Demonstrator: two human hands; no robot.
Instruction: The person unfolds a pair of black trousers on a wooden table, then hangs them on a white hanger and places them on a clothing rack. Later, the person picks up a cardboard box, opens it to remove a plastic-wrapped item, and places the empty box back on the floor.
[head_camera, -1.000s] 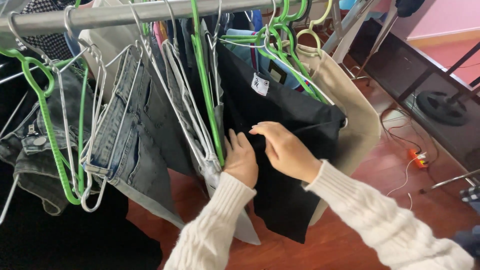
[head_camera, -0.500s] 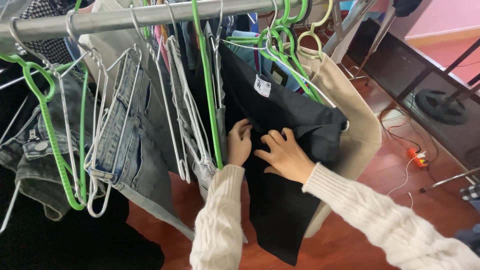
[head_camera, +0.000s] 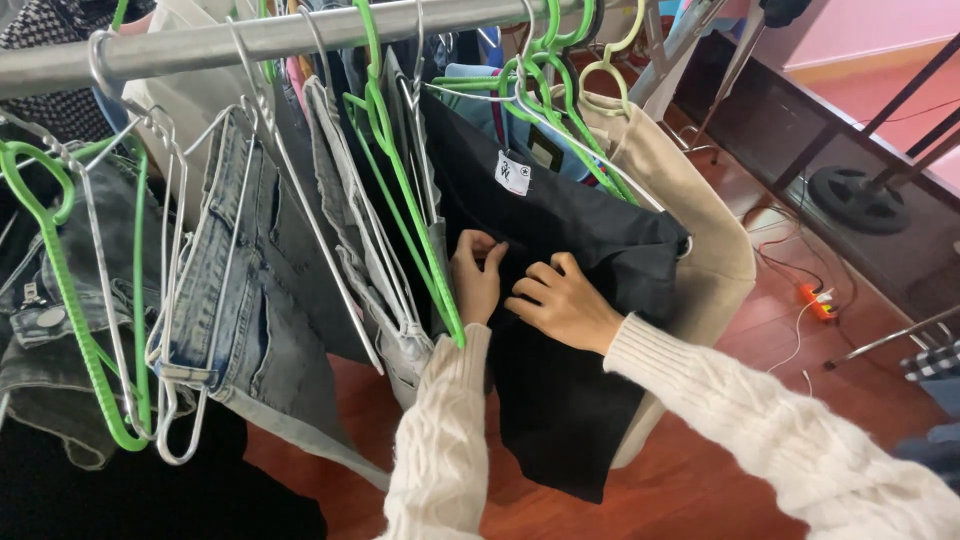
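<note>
A black garment (head_camera: 570, 390) with a small white label hangs from a hanger on the metal clothes rail (head_camera: 300, 38). My left hand (head_camera: 476, 278) pinches a fold of its fabric near the left edge, fingers curled into the cloth. My right hand (head_camera: 562, 302) rests on the same garment just to the right, fingers bent and pressing the fabric. Both arms wear cream cable-knit sleeves. A green hanger (head_camera: 410, 200) hangs right beside my left hand.
Blue denim jeans (head_camera: 240, 300) hang on white wire hangers at left, with more green hangers (head_camera: 70, 300) beyond. A beige garment (head_camera: 690, 250) hangs behind the black one. On the red-brown floor lie an orange power strip (head_camera: 815, 300) and cables; a black stand base (head_camera: 860, 200) sits at right.
Both hands moved up slightly on the black garment; the right hand shifted from covering the left to lying beside it. The view came closer to the rail.
</note>
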